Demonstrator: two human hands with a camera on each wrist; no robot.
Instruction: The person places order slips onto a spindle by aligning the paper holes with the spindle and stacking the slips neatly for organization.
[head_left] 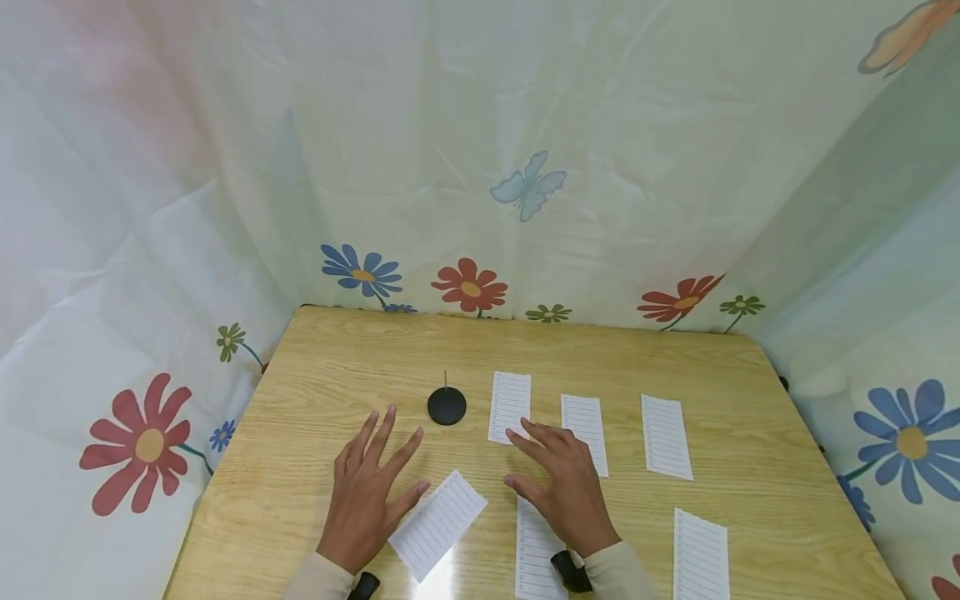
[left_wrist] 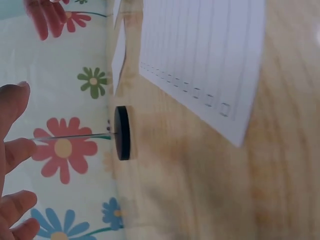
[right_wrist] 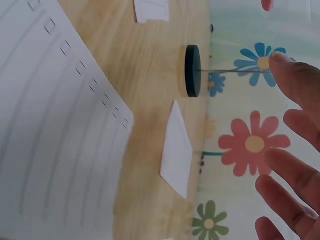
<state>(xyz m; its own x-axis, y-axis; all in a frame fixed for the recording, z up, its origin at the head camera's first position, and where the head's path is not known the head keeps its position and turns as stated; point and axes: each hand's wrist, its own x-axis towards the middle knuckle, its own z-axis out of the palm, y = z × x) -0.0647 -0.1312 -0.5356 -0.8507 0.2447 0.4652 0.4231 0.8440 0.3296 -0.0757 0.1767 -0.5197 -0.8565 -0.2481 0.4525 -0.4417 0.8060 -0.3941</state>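
Observation:
My left hand (head_left: 366, 492) hovers over the table with its fingers spread, holding nothing. Just right of its thumb lies a tilted checklist sheet (head_left: 438, 527), printed with lines and small boxes. My right hand (head_left: 561, 483) is also spread and holds nothing; it is above another lined sheet (head_left: 534, 550), covering part of it. Beyond the hands stands a paper spike (head_left: 447, 406), a round black base with a thin upright metal rod. In the left wrist view the black base (left_wrist: 122, 133) shows from the side, and the right wrist view shows it (right_wrist: 193, 71) past a sheet.
More lined sheets lie on the wooden table (head_left: 300, 400): one right of the spike (head_left: 511, 404), one partly behind my right hand (head_left: 585, 429), and two farther right (head_left: 667, 437), (head_left: 701, 557). A flowered curtain (head_left: 420, 167) surrounds the table's back and sides.

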